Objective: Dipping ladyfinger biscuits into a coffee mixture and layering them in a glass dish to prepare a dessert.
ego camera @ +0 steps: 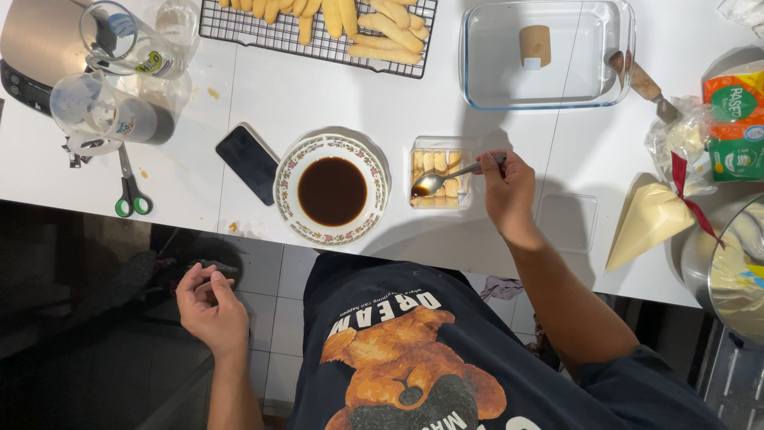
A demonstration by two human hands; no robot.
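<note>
Pinched between thumb and fingertips of the right hand (507,191), the handle of a metal spoon (446,179) runs leftward, its bowl carrying dark liquid over the small clear container (442,146) lined with pale sponge fingers. That container stands on the white table (318,95), just right of the flowered bowl (332,191) of dark liquid and near the table's front edge. The right forearm rises from the lower right and crosses the table edge, wrist bent slightly inward.

Held off the table, the left hand (208,306) hangs below its edge over the tiled floor, fingers loosely curled, gripping nothing.

A black phone (248,163) lies left of the bowl, with green-handled scissors (130,191) farther left. Behind, a wire rack (318,28) of sponge fingers and a glass baking dish (549,56) sit well apart from the hand. A flat clear lid (567,223) lies just right of the wrist, and a filled piping bag (652,219) beyond it.
</note>
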